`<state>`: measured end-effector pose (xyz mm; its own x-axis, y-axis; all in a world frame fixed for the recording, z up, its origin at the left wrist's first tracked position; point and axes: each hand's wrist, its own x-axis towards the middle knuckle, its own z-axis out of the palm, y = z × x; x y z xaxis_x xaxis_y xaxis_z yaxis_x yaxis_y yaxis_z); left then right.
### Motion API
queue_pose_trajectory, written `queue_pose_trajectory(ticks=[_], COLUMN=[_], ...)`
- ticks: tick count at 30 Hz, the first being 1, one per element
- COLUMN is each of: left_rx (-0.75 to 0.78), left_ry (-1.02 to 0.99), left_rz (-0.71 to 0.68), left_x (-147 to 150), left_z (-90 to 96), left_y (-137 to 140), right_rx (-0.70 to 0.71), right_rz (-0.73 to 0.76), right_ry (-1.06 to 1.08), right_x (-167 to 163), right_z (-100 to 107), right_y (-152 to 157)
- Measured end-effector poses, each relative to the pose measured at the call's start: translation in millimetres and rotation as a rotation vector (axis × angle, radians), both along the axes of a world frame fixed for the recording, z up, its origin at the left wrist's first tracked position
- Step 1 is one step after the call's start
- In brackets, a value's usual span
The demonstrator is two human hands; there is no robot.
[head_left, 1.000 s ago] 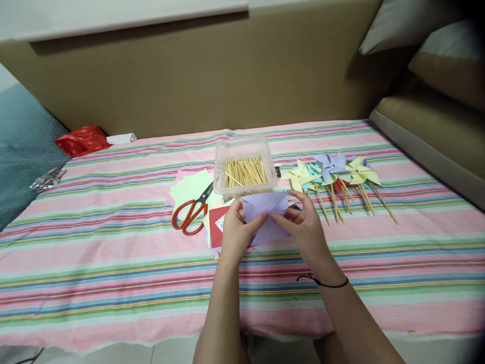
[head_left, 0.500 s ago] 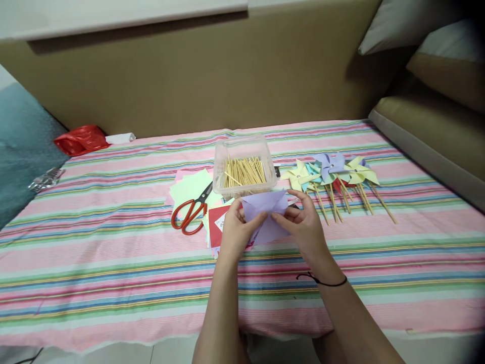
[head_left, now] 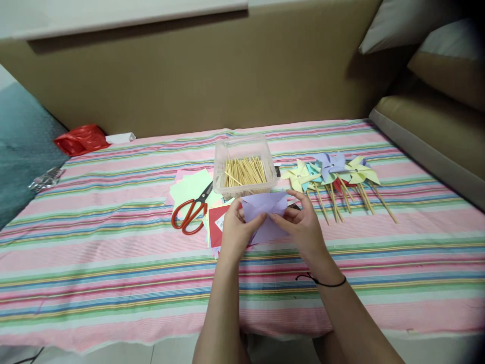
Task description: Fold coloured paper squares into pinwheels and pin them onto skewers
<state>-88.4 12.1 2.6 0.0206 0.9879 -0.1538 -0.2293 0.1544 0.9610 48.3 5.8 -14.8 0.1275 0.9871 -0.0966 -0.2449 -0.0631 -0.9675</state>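
Observation:
Between my two hands is a sheet of purple paper [head_left: 267, 202], its upper edge curled over in folds. My left hand [head_left: 238, 227] pinches its left side, thumb on the front. My right hand [head_left: 303, 222] grips the right side, its thumb pressed close to the left thumb near the paper's middle. The fingers behind the sheet are partly hidden. Just left of my left hand lies a red paper [head_left: 215, 235] with a small white printed piece on it, on a pile of coloured sheets. Red-handled scissors [head_left: 189, 215] rest on pale green paper [head_left: 191, 187].
A clear plastic box [head_left: 242, 144] of thin wooden sticks [head_left: 246, 171] stands behind my hands. Several finished pinwheels [head_left: 333, 167] lie to the right. A red plastic bag [head_left: 83, 140] and a clear packet [head_left: 46, 179] are at far left. Striped cloth [head_left: 113, 273] covers the surface.
My right thumb has shifted slightly left, closer to the left thumb, on the purple paper. Both hands keep their hold, and the other things stay where they were.

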Motion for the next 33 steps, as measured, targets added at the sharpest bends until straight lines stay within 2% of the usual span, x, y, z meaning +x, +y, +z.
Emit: queue_pose_trajectory(ticks=[4,8,13,18,21,25,33], left_rx=[-0.007,0.04,0.102,0.066,0.042,0.094,0.197], left_ry=[-0.038,-0.029,-0.026,0.041,0.069,0.09,0.16], left_rz=[0.007,0.073,-0.01,-0.129,-0.189,-0.197,-0.213], left_x=[-8,-19,-19,-14,-13,-12,-13], left_z=[-1.2,4.2,11.0,11.1,10.1,5.6,-1.0], left_y=[4,5,2,0,0,1,3], right_rx=[-0.019,-0.125,-0.174,-0.153,-0.146,-0.133,-0.177], right_rz=[0.037,0.18,0.352,0.436,0.434,0.377,0.312], right_ry=[0.026,-0.025,-0.052,-0.08,-0.107,-0.13,-0.06], right_x=[6,18,27,29,28,25,24], right_z=[1,4,6,5,1,-1,9], right_y=[0,-1,-1,-1,-1,0,0])
